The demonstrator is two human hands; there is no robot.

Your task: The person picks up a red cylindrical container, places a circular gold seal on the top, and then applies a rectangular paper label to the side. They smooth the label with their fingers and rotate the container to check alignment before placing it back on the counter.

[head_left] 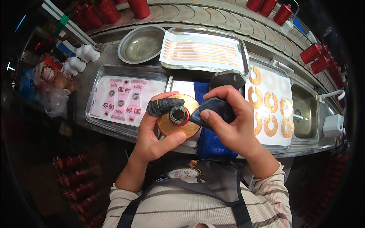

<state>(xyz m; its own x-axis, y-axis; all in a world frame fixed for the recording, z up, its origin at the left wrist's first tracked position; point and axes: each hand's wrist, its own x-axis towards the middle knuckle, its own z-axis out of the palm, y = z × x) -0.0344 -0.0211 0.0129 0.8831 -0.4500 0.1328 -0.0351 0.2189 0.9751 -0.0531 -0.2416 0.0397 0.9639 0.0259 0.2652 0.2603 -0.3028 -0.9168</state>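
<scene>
In my left hand (157, 131) is a bottle seen from above, its open glass mouth (178, 115) ringed in red. A round gold label (169, 128) lies around the neck on the bottle's shoulder. A dark knitted sleeve covers one finger of that hand, which rests across the label. My right hand (232, 121) grips a dark, smooth, wedge-shaped pad (216, 109) between thumb and fingers. The pad's tip is close beside the bottle mouth; whether it touches the label I cannot tell. A blue cloth (215, 144) lies below my right hand.
Left is a tray (91, 102) of pink labels (121, 99); right, a sheet of gold ring labels (270, 102) near a sink (306, 117). Behind stand a metal bowl (141, 45) and orange strips (201, 50). Red bottles (138, 7) line a slatted conveyor (205, 17).
</scene>
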